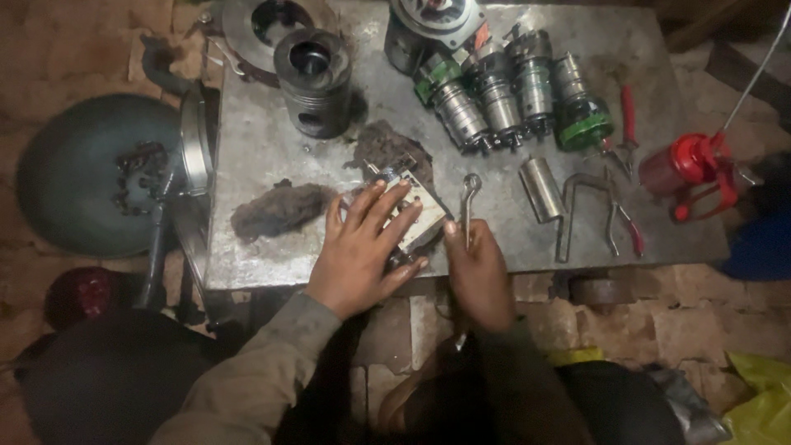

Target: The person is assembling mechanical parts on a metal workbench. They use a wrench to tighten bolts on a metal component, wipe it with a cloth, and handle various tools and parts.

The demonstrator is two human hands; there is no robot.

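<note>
A person bends over a scuffed grey metal table, the left hand spread flat, fingers splayed and released, pressing down on a small square pale metal block with drilled holes near the table's front edge. The right hand has its fingers clenched around a slim silver wrench, whose ring end rests just beside the block. The work looks mid-way: a row of four ribbed steel cylindrical assemblies, some green-bodied, lies apart at the back, next to a dark hollow steel piston; a short bright steel sleeve and red-handled pliers wait to the right, so plenty seems left unassembled. Two wads of grey cotton waste sit near the left hand. The palm hides most of the block, dim light blurs its fasteners, and a red oil can stands off the table's right edge.
</note>
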